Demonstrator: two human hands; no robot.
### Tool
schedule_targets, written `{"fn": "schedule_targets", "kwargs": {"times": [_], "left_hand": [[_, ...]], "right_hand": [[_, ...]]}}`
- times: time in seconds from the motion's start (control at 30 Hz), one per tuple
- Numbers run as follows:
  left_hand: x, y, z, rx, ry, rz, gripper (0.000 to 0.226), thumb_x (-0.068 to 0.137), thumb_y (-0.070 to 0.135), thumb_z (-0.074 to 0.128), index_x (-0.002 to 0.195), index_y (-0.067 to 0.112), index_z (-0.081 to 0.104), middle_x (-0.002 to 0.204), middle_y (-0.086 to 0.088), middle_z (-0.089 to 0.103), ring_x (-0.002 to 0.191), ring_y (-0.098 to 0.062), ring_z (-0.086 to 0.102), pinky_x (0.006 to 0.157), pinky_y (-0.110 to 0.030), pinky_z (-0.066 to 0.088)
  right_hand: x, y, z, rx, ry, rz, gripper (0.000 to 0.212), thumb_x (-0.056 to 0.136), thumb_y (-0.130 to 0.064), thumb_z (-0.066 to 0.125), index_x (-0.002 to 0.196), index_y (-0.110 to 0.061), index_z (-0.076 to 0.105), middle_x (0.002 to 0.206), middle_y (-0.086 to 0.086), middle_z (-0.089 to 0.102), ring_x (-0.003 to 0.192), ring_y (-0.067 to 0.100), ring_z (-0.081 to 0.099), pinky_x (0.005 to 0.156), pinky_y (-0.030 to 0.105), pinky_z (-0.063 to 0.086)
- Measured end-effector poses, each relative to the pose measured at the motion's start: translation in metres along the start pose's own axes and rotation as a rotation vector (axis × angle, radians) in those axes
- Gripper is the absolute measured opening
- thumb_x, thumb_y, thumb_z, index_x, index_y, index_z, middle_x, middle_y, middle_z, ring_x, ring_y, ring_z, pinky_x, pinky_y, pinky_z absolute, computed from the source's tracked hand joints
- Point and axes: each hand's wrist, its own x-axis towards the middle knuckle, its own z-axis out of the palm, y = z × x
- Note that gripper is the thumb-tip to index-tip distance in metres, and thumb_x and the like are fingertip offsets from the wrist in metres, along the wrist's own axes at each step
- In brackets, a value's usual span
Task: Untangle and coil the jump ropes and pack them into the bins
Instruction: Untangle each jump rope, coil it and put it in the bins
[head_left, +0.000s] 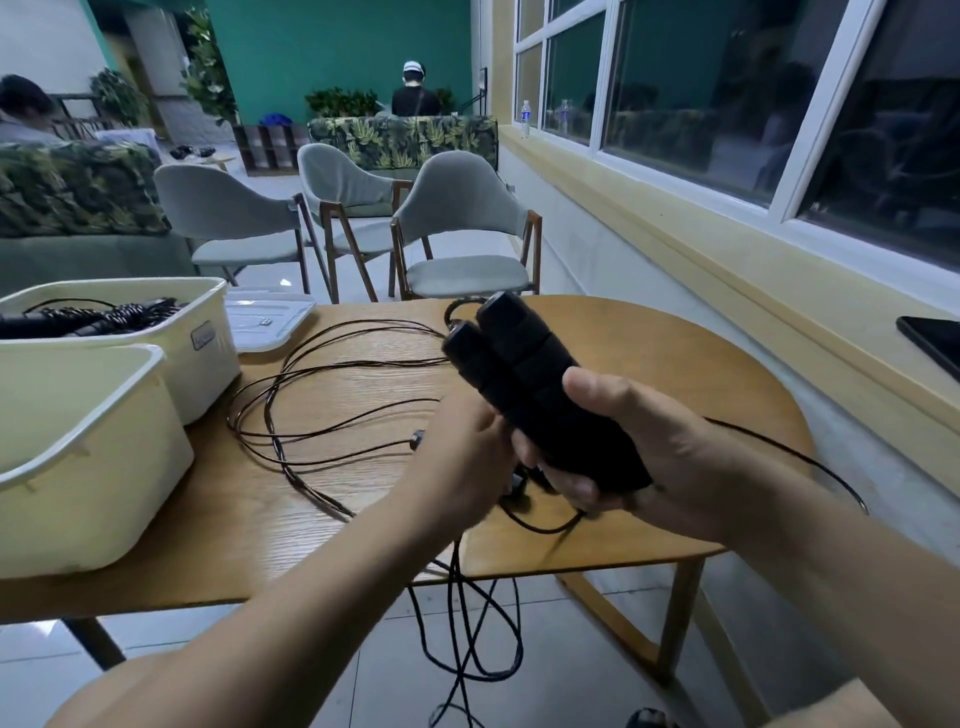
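My right hand (623, 441) grips two black jump-rope handles (519, 384) side by side, tilted up and to the left above the wooden table (649, 353). My left hand (462, 452) is blurred just left of the handles' lower ends, at the thin black cord (540, 525) there; its grip is unclear. More black cord (467, 639) hangs off the table's front edge to the floor. A thin brown rope (322, 400) lies in loose tangled loops on the table. Two cream bins stand at the left: the near bin (93, 499) looks empty, the far bin (208, 338) holds black ropes (93, 317).
A white lid (270, 322) lies behind the far bin. Three grey chairs (457, 234) stand beyond the table. A dark tablet (935, 338) lies on the window ledge at right. A person sits at the back of the room, another at the far left.
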Motion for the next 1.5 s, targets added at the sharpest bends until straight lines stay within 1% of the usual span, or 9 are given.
{"fn": "schedule_targets", "kwargs": {"times": [0.13,0.23,0.33,0.47,0.63,0.8,1.1,1.27,1.5], "left_hand": [[0.0,-0.003,0.003,0.446,-0.129,-0.088,0.027,0.105,0.023,0.041,0.088,0.031,0.061,0.08,0.001,0.07,0.065,-0.014,0.068,0.062,-0.049,0.061],[-0.002,-0.003,0.001,0.355,-0.204,-0.154,0.03,0.107,0.044,0.036,0.102,0.033,0.063,0.093,-0.002,0.076,0.08,-0.019,0.075,0.071,-0.053,0.063],[-0.002,-0.001,-0.002,0.321,-0.248,-0.131,0.025,0.109,0.031,0.04,0.108,0.042,0.062,0.096,-0.001,0.075,0.087,-0.025,0.075,0.073,-0.057,0.063],[-0.002,0.004,-0.003,0.395,-0.262,-0.139,0.037,0.11,0.019,0.043,0.089,0.043,0.06,0.088,0.003,0.072,0.079,-0.02,0.072,0.072,-0.057,0.061],[0.001,-0.002,0.001,0.321,-0.257,-0.225,0.025,0.106,0.039,0.043,0.095,0.031,0.065,0.09,-0.004,0.075,0.083,-0.031,0.074,0.073,-0.059,0.063],[0.003,0.003,0.004,0.471,-0.273,-0.147,0.031,0.114,0.04,0.038,0.095,0.023,0.056,0.082,-0.001,0.064,0.063,-0.007,0.057,0.052,-0.018,0.04],[-0.004,0.006,-0.012,0.177,-0.314,-0.184,0.026,0.109,0.037,0.057,0.09,0.022,0.068,0.06,0.02,0.062,0.051,0.003,0.057,0.051,-0.018,0.041],[-0.005,0.006,-0.025,0.073,-0.289,-0.078,0.028,0.106,0.036,0.064,0.092,0.014,0.076,0.073,-0.008,0.068,0.06,-0.018,0.06,0.054,-0.033,0.049],[0.001,0.003,-0.035,-0.083,-0.219,-0.069,0.018,0.097,0.03,0.076,0.083,0.019,0.076,0.075,0.002,0.07,0.066,-0.013,0.066,0.058,-0.029,0.051]], "right_hand": [[0.003,0.0,0.002,-0.196,0.187,-0.044,0.058,0.091,-0.052,0.064,0.121,-0.002,0.064,0.099,0.01,0.069,0.067,0.02,0.052,0.057,0.028,0.039],[0.003,0.001,-0.001,-0.284,0.288,-0.042,0.057,0.084,-0.052,0.072,0.12,-0.008,0.067,0.091,0.01,0.068,0.069,0.021,0.055,0.059,0.025,0.045],[0.002,0.003,0.0,-0.396,0.331,0.0,0.049,0.078,-0.056,0.076,0.111,-0.021,0.072,0.081,0.008,0.064,0.069,0.02,0.059,0.058,0.027,0.044],[0.004,0.006,0.001,-0.307,0.304,-0.016,0.053,0.079,-0.05,0.076,0.115,-0.012,0.069,0.082,0.004,0.069,0.068,0.019,0.063,0.053,0.024,0.044],[0.006,0.005,0.001,-0.289,0.312,-0.056,0.052,0.084,-0.044,0.076,0.12,-0.007,0.068,0.08,0.005,0.066,0.064,0.018,0.06,0.053,0.023,0.045],[0.009,-0.001,-0.005,-0.132,0.407,-0.096,0.053,0.092,-0.035,0.069,0.137,-0.013,0.05,0.107,0.016,0.078,0.062,0.019,0.052,0.05,0.025,0.039],[0.003,-0.009,-0.025,-0.393,0.601,-0.067,0.043,0.089,-0.044,0.077,0.131,-0.038,0.07,0.109,0.012,0.078,0.071,0.022,0.055,0.057,0.032,0.041],[-0.004,-0.016,-0.031,-0.603,0.6,0.027,0.036,0.088,-0.041,0.082,0.123,-0.047,0.075,0.09,-0.005,0.079,0.067,0.009,0.064,0.057,0.019,0.05],[-0.014,-0.03,-0.037,-0.867,0.283,0.349,0.041,0.083,-0.055,0.085,0.122,-0.057,0.072,0.106,-0.012,0.08,0.097,0.007,0.074,0.084,0.027,0.056]]}}
